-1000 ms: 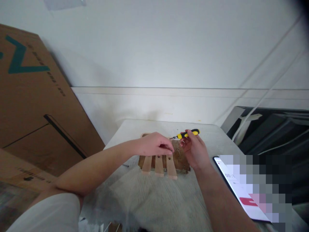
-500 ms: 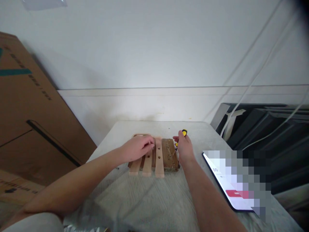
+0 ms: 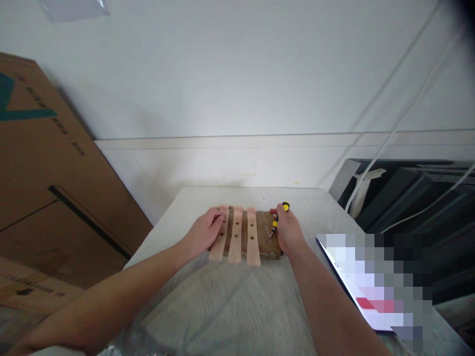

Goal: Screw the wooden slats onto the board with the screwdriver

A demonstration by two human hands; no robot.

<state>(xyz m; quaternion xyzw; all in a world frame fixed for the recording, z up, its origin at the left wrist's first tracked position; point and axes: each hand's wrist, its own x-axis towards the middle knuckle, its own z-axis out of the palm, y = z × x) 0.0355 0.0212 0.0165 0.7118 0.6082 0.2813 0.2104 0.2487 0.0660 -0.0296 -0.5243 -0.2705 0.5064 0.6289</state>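
Note:
A dark wooden block [image 3: 264,247] with small holes in its right part lies on the table, crossed by three pale wooden strips. Each strip shows dark holes, as on the right-hand strip [image 3: 253,247] and the middle strip [image 3: 235,249]. My left hand [image 3: 203,231] is at the left strip [image 3: 217,251], thumb and fingers pinched together near its holes; whatever small thing they hold is too small to name. My right hand [image 3: 290,231], at the block's right end, is closed around a yellow and black screwdriver [image 3: 275,225], its tip slanting down toward the block.
A phone or tablet [image 3: 365,319] with a lit, partly blurred screen lies at the table's right side. The table [image 3: 222,306] has a pale, creased cover. A large cardboard box [image 3: 85,212] leans at the left; dark panels [image 3: 415,207] and a white cable [image 3: 389,136] are at the right.
My left hand has shifted left, from the middle strip to the left strip, uncovering more of the strips. The right hand still holds the screwdriver beside the block. The view has shifted slightly.

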